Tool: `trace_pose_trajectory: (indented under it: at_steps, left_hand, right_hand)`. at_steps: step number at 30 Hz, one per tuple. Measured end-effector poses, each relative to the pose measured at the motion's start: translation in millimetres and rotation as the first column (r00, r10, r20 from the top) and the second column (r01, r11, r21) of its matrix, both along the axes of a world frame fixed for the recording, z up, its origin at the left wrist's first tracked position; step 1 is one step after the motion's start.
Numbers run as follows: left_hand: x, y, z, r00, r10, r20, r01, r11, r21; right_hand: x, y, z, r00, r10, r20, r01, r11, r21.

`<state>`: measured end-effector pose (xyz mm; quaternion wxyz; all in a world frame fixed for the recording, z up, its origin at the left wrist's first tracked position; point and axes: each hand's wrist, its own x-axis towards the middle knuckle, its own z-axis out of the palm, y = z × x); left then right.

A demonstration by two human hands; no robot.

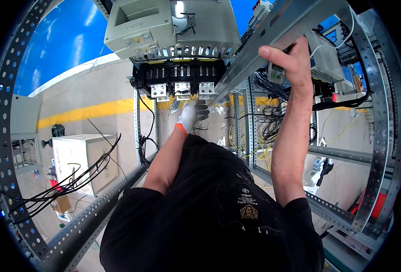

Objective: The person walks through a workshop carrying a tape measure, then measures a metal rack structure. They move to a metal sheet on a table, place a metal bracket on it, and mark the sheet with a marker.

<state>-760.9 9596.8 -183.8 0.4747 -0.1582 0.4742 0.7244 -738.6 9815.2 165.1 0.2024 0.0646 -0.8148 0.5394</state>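
Observation:
My left hand [190,115], in a white glove with grey fingers and an orange cuff, is just below a black switch unit [182,72] with silver metal terminals [182,89]. Its fingers look apart, and I see nothing held in them. Bare, my right hand [295,61] is up at the right beside a slanted grey metal beam [259,43]. Its fingers close round a handheld tool [276,74], of which a grey and greenish end shows. The rest of that tool is hidden by the hand and beam.
Perforated metal frame posts [250,118] and rails [96,213] surround me. Black cables [73,179] stick out at the left, above a pale box [85,158] on the floor. More loose wires [273,122] hang at the right. A grey housing [139,25] sits above the switch unit.

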Motion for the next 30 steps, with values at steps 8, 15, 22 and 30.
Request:
trace_pose_trajectory:
  at_steps: [8,15,22,30]
  left_hand:
    - [-3,85,-36,0.739,0.245,0.628,-0.397,0.911,0.111]
    - [-25,109,-52,0.526,0.461,0.715,-0.758,0.635,0.148]
    - [-31,127,-56,0.569,0.470,0.675,-0.773,0.585,0.244]
    - [-30,131,-75,0.604,0.466,0.646,-0.722,0.663,0.197]
  right_hand:
    - [2,-10,5,1.000,0.009,-0.002,-0.009,0.999,-0.051]
    - [11,2,5,0.988,-0.046,0.144,0.050,0.998,-0.024]
    - [6,-4,19,0.989,0.030,0.143,-0.022,0.998,-0.053]
    - [14,0,18,0.976,0.047,0.213,-0.039,0.998,-0.040]
